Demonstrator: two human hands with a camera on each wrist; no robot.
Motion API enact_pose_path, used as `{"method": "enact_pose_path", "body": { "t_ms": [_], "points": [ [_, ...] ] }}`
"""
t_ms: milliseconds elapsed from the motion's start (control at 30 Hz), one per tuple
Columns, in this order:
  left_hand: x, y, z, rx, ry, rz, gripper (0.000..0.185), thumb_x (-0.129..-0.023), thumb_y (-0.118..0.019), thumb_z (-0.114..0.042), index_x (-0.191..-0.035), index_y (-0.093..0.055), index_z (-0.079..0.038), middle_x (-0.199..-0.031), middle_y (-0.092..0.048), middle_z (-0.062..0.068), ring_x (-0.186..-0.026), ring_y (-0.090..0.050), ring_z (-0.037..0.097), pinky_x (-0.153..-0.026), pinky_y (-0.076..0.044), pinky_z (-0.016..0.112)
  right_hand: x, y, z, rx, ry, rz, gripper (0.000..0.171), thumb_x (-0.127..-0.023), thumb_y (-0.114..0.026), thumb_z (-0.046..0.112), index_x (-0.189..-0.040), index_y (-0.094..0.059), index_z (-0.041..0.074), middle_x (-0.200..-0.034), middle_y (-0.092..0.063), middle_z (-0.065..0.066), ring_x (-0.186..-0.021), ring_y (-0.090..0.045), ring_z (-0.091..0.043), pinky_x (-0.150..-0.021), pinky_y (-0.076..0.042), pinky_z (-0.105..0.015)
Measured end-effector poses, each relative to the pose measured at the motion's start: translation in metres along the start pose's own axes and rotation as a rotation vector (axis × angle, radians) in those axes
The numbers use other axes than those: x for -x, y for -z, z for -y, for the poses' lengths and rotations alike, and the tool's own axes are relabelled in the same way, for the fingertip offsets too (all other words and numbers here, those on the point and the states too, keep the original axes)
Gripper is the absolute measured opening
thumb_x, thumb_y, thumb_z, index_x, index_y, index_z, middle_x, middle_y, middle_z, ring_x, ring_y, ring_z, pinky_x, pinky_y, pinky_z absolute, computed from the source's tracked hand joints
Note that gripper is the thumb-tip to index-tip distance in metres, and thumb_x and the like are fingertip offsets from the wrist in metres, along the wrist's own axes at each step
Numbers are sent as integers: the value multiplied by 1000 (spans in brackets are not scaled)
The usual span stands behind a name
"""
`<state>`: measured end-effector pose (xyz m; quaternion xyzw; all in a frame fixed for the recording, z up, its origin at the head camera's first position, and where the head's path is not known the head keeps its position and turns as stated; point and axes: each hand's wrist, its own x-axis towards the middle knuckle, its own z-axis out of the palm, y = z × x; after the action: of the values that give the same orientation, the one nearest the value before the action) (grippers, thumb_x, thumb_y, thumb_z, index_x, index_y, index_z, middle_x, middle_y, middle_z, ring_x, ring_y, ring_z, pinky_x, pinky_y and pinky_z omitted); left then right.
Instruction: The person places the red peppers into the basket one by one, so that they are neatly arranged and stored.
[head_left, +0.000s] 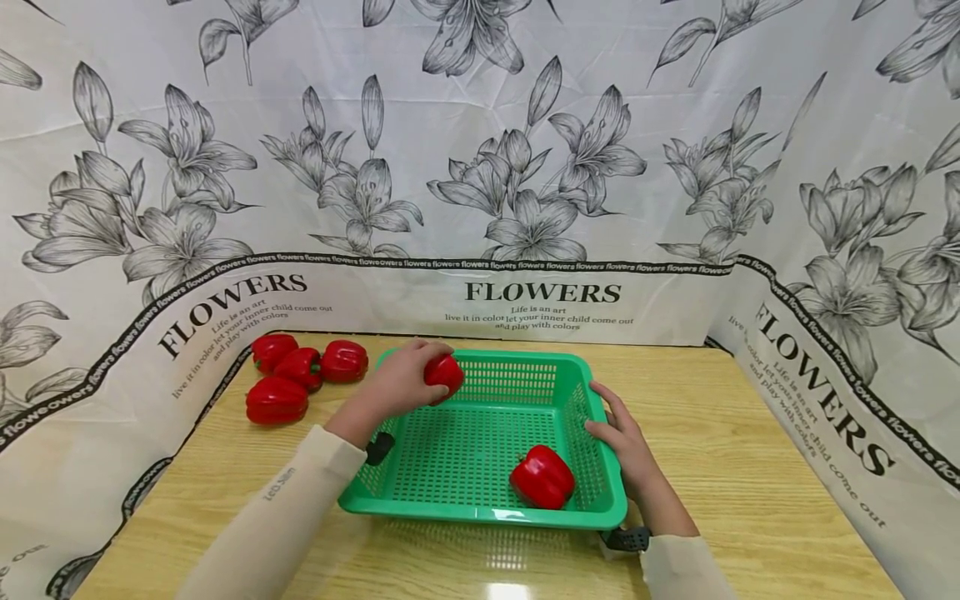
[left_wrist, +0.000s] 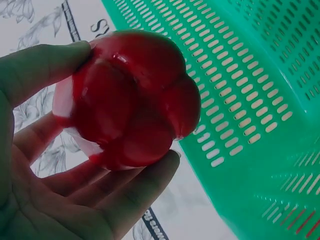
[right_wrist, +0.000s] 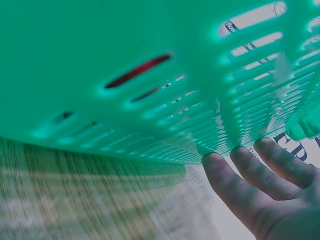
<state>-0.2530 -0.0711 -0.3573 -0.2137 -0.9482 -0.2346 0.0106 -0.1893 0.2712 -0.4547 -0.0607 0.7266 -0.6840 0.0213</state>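
Right hand's fingertips touch basket; head view hides contact.

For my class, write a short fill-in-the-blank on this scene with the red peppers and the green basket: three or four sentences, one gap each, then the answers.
1. The left hand holds a red ____ over the basket's far left corner.
2. Inside the green basket lies ____ pepper.
3. On the table left of the basket sit ____ more peppers.
4. The right hand rests its straight fingers against the basket's ____ wall.

Missing words: pepper; one; four; right
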Motion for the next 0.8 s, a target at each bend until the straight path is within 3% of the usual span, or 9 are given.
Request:
{"method": "enact_pose_path", "body": {
  "t_ms": [500, 800],
  "points": [
    [-9, -20, -15, -54, -116, 99, 52, -85, -71, -23, -135, -55, -18, -129, -55, 10, -105, -58, 25, -80, -55, 40, 2, -1, -1, 2, -3, -4, 63, -99, -48, 15, -154, -18, 20, -144, -38, -30, -104, -65, -27, -80, -58, -46],
    [-15, -32, -23, -88, -170, 156, 52, -86, -71, -25, -136, -54, -19, -134, -53, 11, -109, -58, 28, -84, -55, 42, 1, -1, 1, 1, -5, 2, 63, -99, -47, 15, -154, -18, 20, -145, -37, -30, -104, -65, -29, -80, -58, -48]
  ]
}}
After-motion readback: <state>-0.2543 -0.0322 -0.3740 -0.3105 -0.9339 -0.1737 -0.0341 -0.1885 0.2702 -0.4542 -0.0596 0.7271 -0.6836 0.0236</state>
